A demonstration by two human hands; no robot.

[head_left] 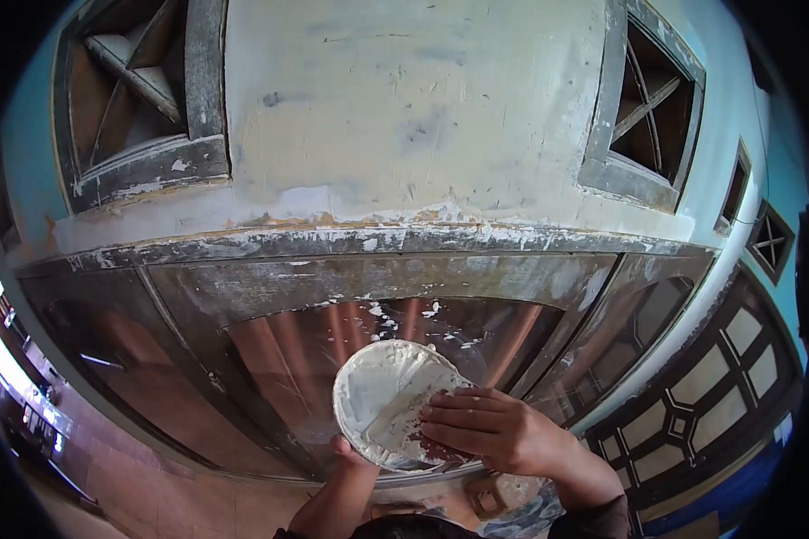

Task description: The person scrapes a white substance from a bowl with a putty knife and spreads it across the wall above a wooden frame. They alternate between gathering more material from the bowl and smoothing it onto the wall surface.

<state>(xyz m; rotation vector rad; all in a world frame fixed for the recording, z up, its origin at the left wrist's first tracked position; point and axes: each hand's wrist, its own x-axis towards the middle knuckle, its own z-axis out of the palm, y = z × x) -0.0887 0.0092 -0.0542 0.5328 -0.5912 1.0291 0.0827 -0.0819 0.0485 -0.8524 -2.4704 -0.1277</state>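
Note:
A round tub (355, 449) of white putty (382, 386) is tipped toward me in front of the window. My left hand (355, 456) supports it at the lower left, thumb by the rim and the other fingers hidden underneath. At the tub's right side, my right hand (485, 429) has its fingers pressed together over a flat reddish-brown putty scraper (436, 446). White putty specks the scraper, which lies against the putty surface; its full shape is covered by the fingers.
Above the window, a weathered ledge (395, 241) carries white smears below a patched wall (404, 126). Lattice vents (647, 103) flank the wall. Glass panes (288, 350) with white splatter stand close behind the tub. A wooden stool-like object (503, 494) is below on the tiled floor (180, 485).

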